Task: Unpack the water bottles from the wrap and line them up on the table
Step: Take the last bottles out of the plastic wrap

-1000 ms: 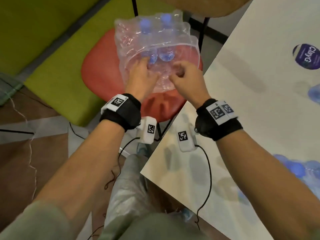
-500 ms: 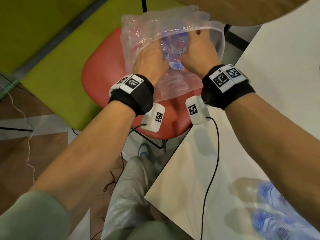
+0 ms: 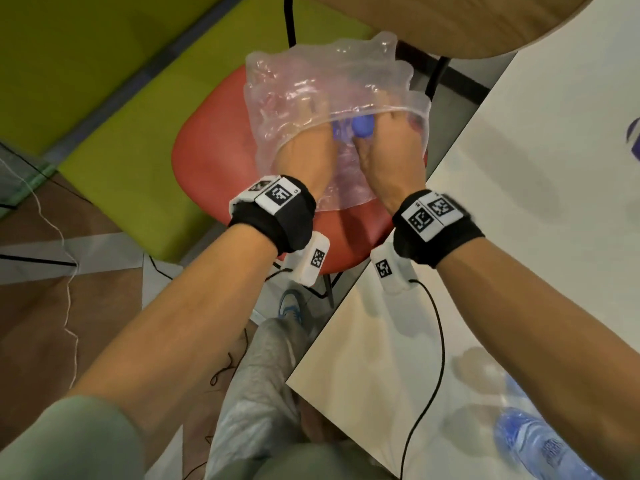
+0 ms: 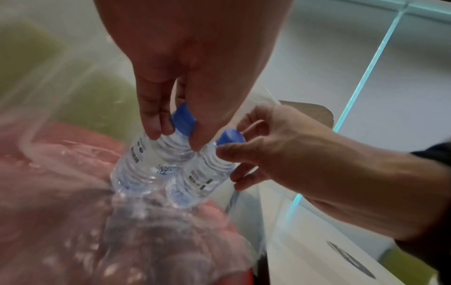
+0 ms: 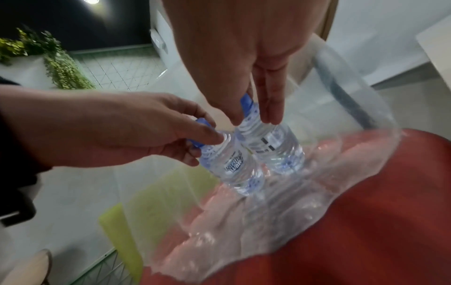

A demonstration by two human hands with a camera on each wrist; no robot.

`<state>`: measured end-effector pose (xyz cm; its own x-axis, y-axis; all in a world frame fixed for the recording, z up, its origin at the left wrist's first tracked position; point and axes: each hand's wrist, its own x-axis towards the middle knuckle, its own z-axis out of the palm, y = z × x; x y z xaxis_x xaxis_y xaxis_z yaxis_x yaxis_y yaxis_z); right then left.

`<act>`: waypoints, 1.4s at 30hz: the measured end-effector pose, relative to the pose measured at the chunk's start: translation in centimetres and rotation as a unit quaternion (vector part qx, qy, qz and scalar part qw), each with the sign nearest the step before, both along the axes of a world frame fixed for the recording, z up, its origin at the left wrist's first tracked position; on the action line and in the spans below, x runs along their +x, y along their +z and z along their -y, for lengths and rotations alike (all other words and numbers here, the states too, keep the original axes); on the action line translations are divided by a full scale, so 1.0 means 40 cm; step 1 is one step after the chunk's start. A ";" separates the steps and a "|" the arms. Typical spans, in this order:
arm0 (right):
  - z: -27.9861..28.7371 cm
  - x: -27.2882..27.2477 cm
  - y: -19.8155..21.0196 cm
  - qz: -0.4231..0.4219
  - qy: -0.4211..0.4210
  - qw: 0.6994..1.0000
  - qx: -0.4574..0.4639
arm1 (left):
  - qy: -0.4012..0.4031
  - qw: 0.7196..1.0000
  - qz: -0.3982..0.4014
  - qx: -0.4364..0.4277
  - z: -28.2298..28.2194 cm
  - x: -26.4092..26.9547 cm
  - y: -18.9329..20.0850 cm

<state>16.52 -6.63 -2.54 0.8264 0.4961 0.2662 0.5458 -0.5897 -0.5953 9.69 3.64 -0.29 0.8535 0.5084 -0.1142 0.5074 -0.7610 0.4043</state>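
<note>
Both hands are inside the torn clear plastic wrap [image 3: 332,81], which lies open on the red chair seat [image 3: 214,161] just beside the white tabletop [image 3: 540,188]. Two water bottles stand side by side in it, touching, their long axes close to upright and leaning slightly, blue caps on top. The left hand [image 4: 185,81] comes down from above and pinches the neck of the left bottle [image 4: 149,164] just under its cap, thumb on one side and fingers on the other. The right hand [image 5: 246,63] pinches the neck of the right bottle [image 5: 275,146] in the same way. Each bottle therefore hangs directly below its own hand, so the way out is straight up through the wrap's open mouth, whose rim crosses both hands in the head view. The tabletop lies to the right, nearer the right hand. A bottle already out [image 3: 540,445] lies at the tabletop's near edge. As I judge it, the loose film could cling and come up with the bottles.
</note>
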 end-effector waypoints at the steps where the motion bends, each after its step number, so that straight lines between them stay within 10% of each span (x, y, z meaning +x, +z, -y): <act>1: 0.008 -0.013 -0.010 -0.003 0.008 1.000 0.001 | 0.000 1.000 0.007 0.006 0.013 -0.011 -0.008; 16: 0.052 -0.022 0.071 -0.086 0.014 0.992 0.095 | 0.068 0.990 0.124 -0.011 0.021 -0.049 0.032; 42: 0.058 -0.067 -0.070 -0.208 -0.008 0.978 0.016 | 0.100 0.970 0.103 -0.198 0.005 -0.107 -0.090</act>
<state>13.85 -8.94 -5.33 0.8742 0.4792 -0.0790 0.2434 -0.5730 -0.7826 5.42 3.42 -3.88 0.7682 0.6169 -0.1712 0.5053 -0.4201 0.7538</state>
